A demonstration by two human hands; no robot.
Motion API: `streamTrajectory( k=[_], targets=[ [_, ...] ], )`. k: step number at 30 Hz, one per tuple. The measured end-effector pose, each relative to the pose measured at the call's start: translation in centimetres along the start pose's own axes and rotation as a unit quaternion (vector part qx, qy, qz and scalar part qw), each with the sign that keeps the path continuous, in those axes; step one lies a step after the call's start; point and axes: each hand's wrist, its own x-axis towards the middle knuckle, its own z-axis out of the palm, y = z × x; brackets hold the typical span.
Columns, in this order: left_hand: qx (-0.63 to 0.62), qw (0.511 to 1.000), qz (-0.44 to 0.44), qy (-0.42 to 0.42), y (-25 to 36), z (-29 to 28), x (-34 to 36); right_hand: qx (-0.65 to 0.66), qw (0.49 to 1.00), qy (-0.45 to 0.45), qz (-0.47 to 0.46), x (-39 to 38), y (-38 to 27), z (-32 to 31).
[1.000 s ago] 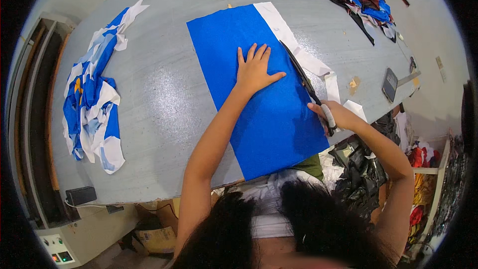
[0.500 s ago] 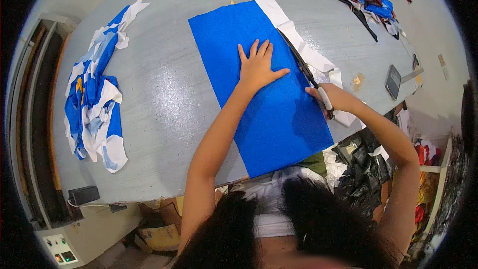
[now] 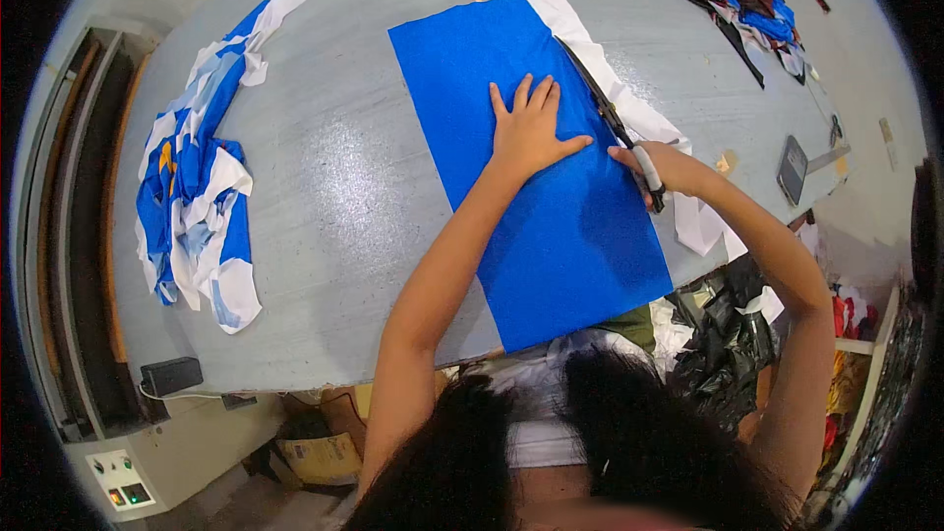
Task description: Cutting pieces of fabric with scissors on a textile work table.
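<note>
A rectangular blue cloth (image 3: 580,265) lies flat on the grey table. My left hand (image 3: 531,133) presses on its upper middle, palm down with the fingers spread. Along the cloth's right side, my right hand (image 3: 669,172) grips a pair of large scissors (image 3: 612,113) by handles wrapped in white. The long dark blades point toward the far edge, where the blue meets a white strip (image 3: 570,25). Beside and under my right hand, the strip's near part (image 3: 698,226) hangs loose from the blue. Whether the blades are parted is hard to make out.
On the grey table (image 3: 324,265), crumpled blue and white scraps (image 3: 197,167) lie at left. A dark and blue fabric pile (image 3: 737,0) is at far right. A phone (image 3: 793,169) rests near the right edge, a black box (image 3: 171,376) at the near left corner. Black plastic (image 3: 728,344) sits below.
The scissors and my right hand have moved farther along the cloth's right side toward its far edge. My left hand stays pressed on the cloth. The whole view has shifted slightly.
</note>
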Motion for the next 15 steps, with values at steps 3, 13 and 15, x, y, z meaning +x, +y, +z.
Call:
streamTrajectory(
  k=[3,13,15],
  targets=[
    [-0.004,1.0,0.005,0.017,-0.1,0.2,-0.2,0.064,0.997,-0.005,0.033,0.2,-0.3,-0.1],
    [-0.004,1.0,-0.005,-0.014,0.0,-0.3,0.0,0.036,0.999,0.033,-0.018,3.0,-1.6,-1.2],
    [0.0,1.0,-0.001,-0.007,-0.1,-0.3,0.0,0.044,0.999,0.024,-0.018,3.0,-1.6,-1.3]
  ],
)
